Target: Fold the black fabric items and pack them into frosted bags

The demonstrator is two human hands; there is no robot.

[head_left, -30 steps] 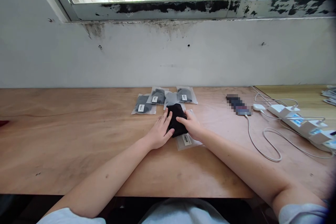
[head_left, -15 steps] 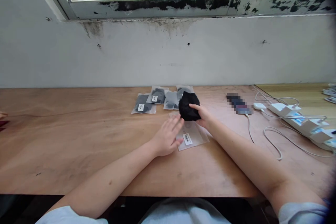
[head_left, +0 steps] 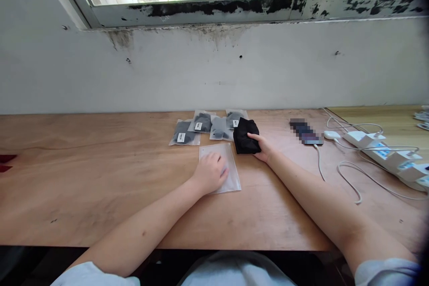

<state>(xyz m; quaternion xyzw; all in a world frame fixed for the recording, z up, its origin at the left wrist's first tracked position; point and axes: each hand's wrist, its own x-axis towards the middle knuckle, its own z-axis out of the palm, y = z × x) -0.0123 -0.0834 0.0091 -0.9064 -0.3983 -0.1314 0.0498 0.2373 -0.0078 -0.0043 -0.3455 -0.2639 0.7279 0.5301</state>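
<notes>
A folded black cloth (head_left: 246, 137) is held in my right hand (head_left: 263, 146), the thumb on top and the other fingers underneath. My left hand (head_left: 210, 173) lies over a flat, clear plastic bag (head_left: 232, 182) on the table, its fingers curled down onto the bag. That hand hides the bag's middle and its label. Behind both hands, several frosted bags with dark contents lie close together, among them a labelled bag (head_left: 184, 133) at the left and an overlapping bag (head_left: 203, 123) beside it.
A phone (head_left: 306, 133) on a white cable lies to the right. Farther right are a white charger puck (head_left: 331, 135), loose cables and a power strip (head_left: 385, 154) with plugs. Dark red pieces (head_left: 6, 158) sit at the table's left edge. A wall with a window stands behind the wooden table (head_left: 100, 187).
The clear bag has shifted left under my left hand, whose fingers have curled onto it. My right hand has moved slightly right with the black cloth. A hand at the far left has gone from view.
</notes>
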